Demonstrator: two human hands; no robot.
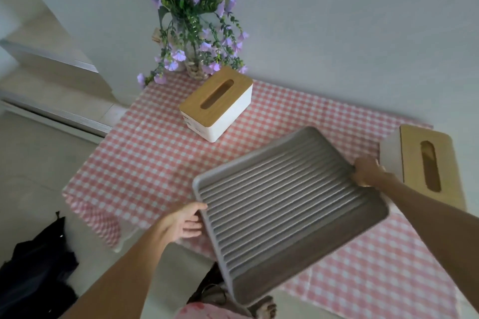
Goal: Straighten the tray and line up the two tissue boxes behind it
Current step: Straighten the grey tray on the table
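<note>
A grey ribbed tray (290,204) lies skewed across the table's front, and its near corner hangs over the table edge. My left hand (185,220) grips the tray's left rim. My right hand (368,172) grips the right rim. One white tissue box with a wooden lid (216,103) stands at the back, left of centre, turned at an angle. The second tissue box (427,166) stands at the right edge of the table, just beyond my right hand.
A pink and white checked cloth (155,153) covers the table. A vase of purple flowers (191,33) stands in the back left corner against the wall. A dark bag (33,272) lies on the floor at the lower left.
</note>
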